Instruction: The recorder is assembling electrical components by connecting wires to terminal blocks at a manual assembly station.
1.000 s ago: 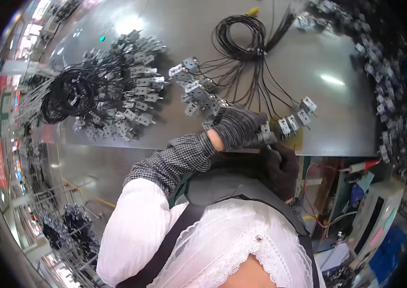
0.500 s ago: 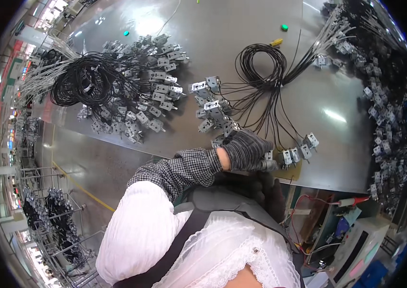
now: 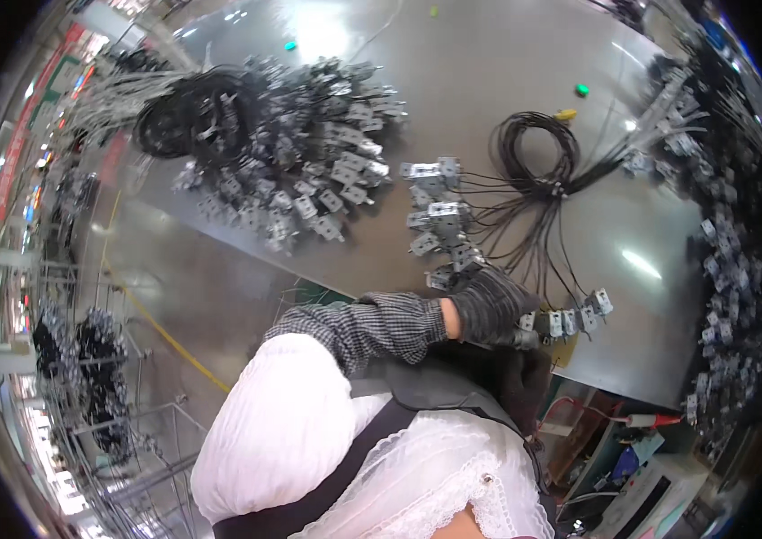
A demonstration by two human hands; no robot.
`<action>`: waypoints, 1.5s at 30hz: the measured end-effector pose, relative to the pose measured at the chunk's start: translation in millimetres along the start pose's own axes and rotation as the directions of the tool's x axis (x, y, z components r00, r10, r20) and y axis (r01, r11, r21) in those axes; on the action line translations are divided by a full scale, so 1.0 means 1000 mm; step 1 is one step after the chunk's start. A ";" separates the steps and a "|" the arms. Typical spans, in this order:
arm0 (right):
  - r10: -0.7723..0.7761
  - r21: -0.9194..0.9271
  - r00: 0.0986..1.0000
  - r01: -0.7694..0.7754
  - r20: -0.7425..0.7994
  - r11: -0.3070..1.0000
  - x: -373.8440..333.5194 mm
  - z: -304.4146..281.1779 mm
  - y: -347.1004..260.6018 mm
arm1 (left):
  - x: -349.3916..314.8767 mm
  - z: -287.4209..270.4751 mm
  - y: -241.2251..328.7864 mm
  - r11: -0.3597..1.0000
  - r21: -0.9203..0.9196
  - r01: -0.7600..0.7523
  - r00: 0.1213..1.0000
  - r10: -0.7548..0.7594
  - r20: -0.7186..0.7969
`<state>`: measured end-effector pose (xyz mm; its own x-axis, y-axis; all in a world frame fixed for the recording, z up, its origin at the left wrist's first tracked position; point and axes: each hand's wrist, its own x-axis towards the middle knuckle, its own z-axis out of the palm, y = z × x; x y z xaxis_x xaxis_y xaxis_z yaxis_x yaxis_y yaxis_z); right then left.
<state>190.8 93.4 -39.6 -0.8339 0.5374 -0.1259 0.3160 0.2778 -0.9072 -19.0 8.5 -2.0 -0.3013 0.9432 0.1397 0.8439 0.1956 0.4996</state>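
This is plainly a factory floor. The bench (image 3: pixel 453 103) is a broad metal sheet, loaded with black cables (image 3: pixel 556 189) in bunches, ending in boxy metal connectors (image 3: pixel 446 214), far more of one kind than any home would hold. Over on the left, tube racks (image 3: pixel 158 411) carry more dark bunches, a yellow line (image 3: pixel 168 338) marks the floor (image 3: pixel 192 292), and a red banner (image 3: pixel 11 163) stretches along behind.

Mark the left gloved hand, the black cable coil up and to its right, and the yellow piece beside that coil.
Left gloved hand (image 3: pixel 491 307): head view, on its back.
Black cable coil (image 3: pixel 508 151): head view, left side of its loop.
Yellow piece (image 3: pixel 565 115): head view, its middle.
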 end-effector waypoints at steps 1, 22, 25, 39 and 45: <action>0.074 0.020 0.996 -0.074 -0.041 0.997 0.000 0.001 -0.017 | -0.003 0.003 0.000 0.999 -0.047 0.002 1.000 -0.002 -0.006; -0.233 -0.182 0.913 0.305 0.335 0.935 0.091 -0.018 0.117 | 0.009 0.030 0.003 0.982 0.093 0.165 0.983 -0.171 0.062; -0.317 -0.279 0.879 0.423 0.355 0.862 0.103 -0.016 0.122 | 0.011 0.034 0.002 0.971 -0.090 0.219 0.976 -0.220 0.009; -0.581 -0.693 0.697 0.659 0.420 0.290 0.142 -0.109 0.203 | -0.005 -0.002 -0.085 0.976 0.203 0.082 0.993 -0.063 -0.098; -0.384 -0.317 0.901 0.431 0.203 0.845 0.077 -0.069 0.086 | 0.012 0.008 -0.033 0.987 -0.119 0.109 0.932 -0.143 -0.334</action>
<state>184.9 213.3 -100.1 -0.9642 0.2162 0.1536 0.0506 0.7186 -0.6936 -47.1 15.7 -23.8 -0.5499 0.7610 0.3442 0.7471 0.2640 0.6100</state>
